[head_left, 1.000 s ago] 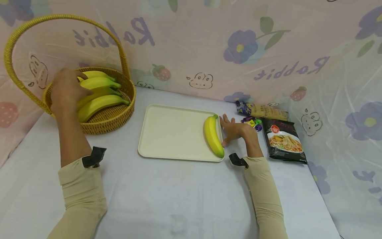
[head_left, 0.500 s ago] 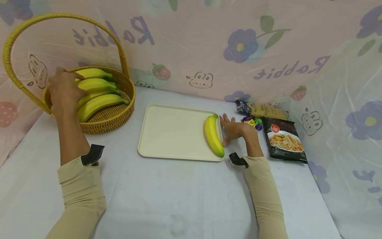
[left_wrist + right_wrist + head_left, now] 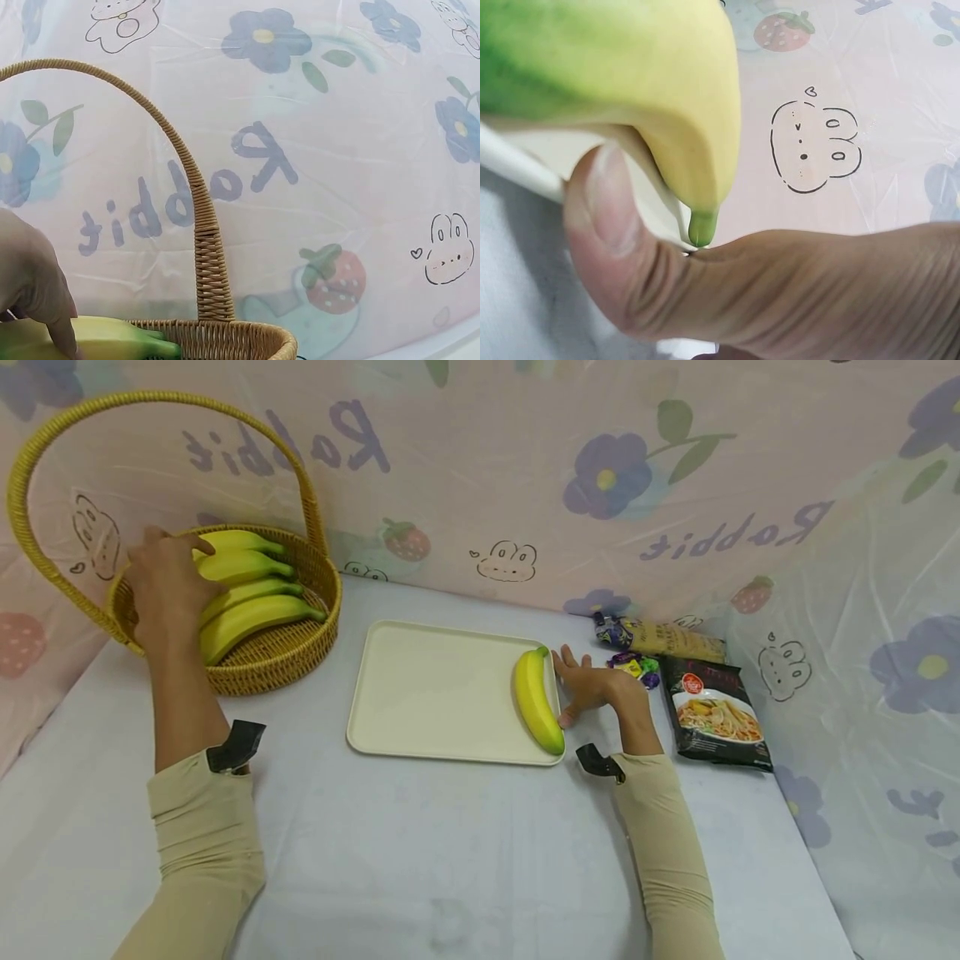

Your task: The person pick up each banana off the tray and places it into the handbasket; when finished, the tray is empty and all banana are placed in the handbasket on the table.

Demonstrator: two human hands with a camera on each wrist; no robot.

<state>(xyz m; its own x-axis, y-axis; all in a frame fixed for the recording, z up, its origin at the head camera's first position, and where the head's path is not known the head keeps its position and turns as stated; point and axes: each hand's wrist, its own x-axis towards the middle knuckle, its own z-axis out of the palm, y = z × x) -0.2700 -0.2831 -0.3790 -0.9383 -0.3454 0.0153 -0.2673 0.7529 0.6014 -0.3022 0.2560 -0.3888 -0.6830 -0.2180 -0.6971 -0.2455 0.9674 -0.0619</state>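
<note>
A wicker basket [image 3: 277,656] with a tall handle [image 3: 206,247] stands at the back left and holds several yellow bananas [image 3: 255,610]. My left hand [image 3: 161,589] reaches into it, fingers curled over the bananas' near ends, the thumb on an upper banana [image 3: 112,346]. A cream tray [image 3: 435,693] lies in the middle with one banana [image 3: 536,702] along its right edge. My right hand [image 3: 588,685] rests on the table beside that edge, fingers straight. In the right wrist view the thumb [image 3: 611,225] presses the tray rim [image 3: 517,161] under the banana [image 3: 630,67].
A black noodle packet [image 3: 716,714], wrapped sweets [image 3: 637,667] and a long snack packet [image 3: 660,637] lie right of the tray. A flowered plastic sheet [image 3: 600,477] walls the table at the back and both sides.
My left hand shifted slightly on the basket's bananas, and the second banana from the top rose a little. The right hand and the tray's banana stayed put.
</note>
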